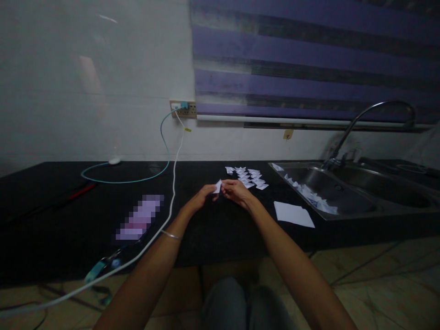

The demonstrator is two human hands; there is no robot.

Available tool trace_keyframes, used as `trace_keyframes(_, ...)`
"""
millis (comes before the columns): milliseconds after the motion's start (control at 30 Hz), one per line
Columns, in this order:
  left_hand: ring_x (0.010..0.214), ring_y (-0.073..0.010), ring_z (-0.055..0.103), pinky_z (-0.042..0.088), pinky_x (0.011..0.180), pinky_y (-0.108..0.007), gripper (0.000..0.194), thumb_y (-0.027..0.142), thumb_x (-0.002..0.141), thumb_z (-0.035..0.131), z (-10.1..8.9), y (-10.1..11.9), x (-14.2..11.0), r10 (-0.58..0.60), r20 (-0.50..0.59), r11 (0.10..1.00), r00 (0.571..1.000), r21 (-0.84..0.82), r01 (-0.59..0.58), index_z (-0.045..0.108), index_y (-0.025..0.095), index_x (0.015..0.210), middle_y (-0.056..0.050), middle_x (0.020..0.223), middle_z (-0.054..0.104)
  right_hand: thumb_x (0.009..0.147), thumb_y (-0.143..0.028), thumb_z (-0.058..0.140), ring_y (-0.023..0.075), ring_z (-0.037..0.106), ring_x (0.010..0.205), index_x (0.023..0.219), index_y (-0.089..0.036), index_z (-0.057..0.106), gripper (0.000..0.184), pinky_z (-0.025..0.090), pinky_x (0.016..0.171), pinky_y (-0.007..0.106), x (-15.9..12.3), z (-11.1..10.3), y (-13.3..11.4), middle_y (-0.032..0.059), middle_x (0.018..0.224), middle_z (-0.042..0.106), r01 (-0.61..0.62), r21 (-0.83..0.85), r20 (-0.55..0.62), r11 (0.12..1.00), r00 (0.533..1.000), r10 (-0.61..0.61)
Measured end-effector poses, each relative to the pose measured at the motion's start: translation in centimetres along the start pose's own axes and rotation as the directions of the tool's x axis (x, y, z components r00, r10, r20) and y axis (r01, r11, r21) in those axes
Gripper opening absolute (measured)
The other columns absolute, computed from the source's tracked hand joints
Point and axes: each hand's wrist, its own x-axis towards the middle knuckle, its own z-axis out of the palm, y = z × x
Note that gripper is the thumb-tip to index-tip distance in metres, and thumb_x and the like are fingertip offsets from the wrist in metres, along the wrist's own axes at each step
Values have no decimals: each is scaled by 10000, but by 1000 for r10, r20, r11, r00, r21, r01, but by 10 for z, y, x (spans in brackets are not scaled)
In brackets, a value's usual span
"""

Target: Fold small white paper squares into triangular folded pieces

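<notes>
A small white folded piece of paper (217, 186) is pinched between both my hands above the black countertop (220, 229). My left hand (203, 195) has its fingers closed on the paper's left side, and a thin bangle circles that wrist. My right hand (237, 191) pinches the paper from the right. Just beyond my hands lies a cluster of several small folded white paper pieces (248, 177). A flat white paper sheet (293, 214) lies on the counter to the right of my right forearm.
A steel sink (347, 190) with a curved tap (369, 120) sits at the right, paper scraps (314, 196) in its basin. A white cable (173, 183) and a green cable (137, 176) run from the wall socket (183, 109) over the counter. A red pen (81, 191) lies far left.
</notes>
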Motion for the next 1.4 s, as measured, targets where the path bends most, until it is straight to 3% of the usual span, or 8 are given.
trace_keyframes(233,611,-136,476,399,629,-278,360,515,805,581,2,5,-1,-31,61,998,998,-61,35,633,161,766,5,672,571,693,-267,846,61,555,552,784,-151,743,180,440,511,166,0,2,-2,-11,661,657,6,-25,-56,1000,998,-7)
trace_keyframes(433,607,-127,437,353,622,-272,435,546,800,595,3,14,0,-31,117,998,993,50,26,680,126,874,15,687,561,758,-253,711,73,519,494,695,-139,717,131,370,465,186,6,-2,3,-5,588,632,36,-257,-101,966,993,-64)
trace_keyframes(667,734,-165,535,427,723,-293,371,534,833,641,4,21,-3,-61,131,994,990,98,48,648,164,826,-5,765,616,679,-271,656,81,438,482,612,-164,673,127,299,475,210,8,-3,5,-45,500,546,165,-444,-87,881,970,-225)
trace_keyframes(800,830,-186,562,452,813,-316,391,533,928,515,1,19,0,-8,37,981,999,192,1,639,180,816,-25,838,651,657,-288,643,91,438,513,613,-174,650,122,307,509,220,6,0,2,-56,513,530,257,-449,-9,856,957,-292)
trace_keyframes(933,705,-138,478,383,659,-261,325,463,934,513,0,17,2,54,-28,943,998,330,-42,553,181,779,24,739,532,654,-291,651,100,463,556,641,-167,666,126,352,563,238,3,3,0,-43,566,568,311,-468,56,827,944,-324)
trace_keyframes(1067,675,-130,454,347,612,-250,305,419,960,474,3,18,2,118,-121,918,986,391,-62,494,196,752,32,708,486,674,-336,692,123,509,595,732,-164,698,182,388,589,254,2,6,0,-18,624,613,310,-470,-16,827,933,-359)
trace_keyframes(1200,663,-135,455,346,626,-263,295,389,976,458,3,18,2,180,-241,887,954,458,-52,495,202,751,28,693,491,716,-375,699,147,554,625,776,-176,699,208,432,603,268,4,8,-1,8,670,645,353,-455,-118,818,886,-448)
trace_keyframes(1400,665,-140,458,326,635,-273,291,391,979,469,2,14,2,201,-247,862,948,505,-51,507,203,760,32,679,504,763,-390,724,189,666,733,836,-163,755,241,516,728,310,5,10,4,67,812,754,424,-500,-50,755,857,-513)
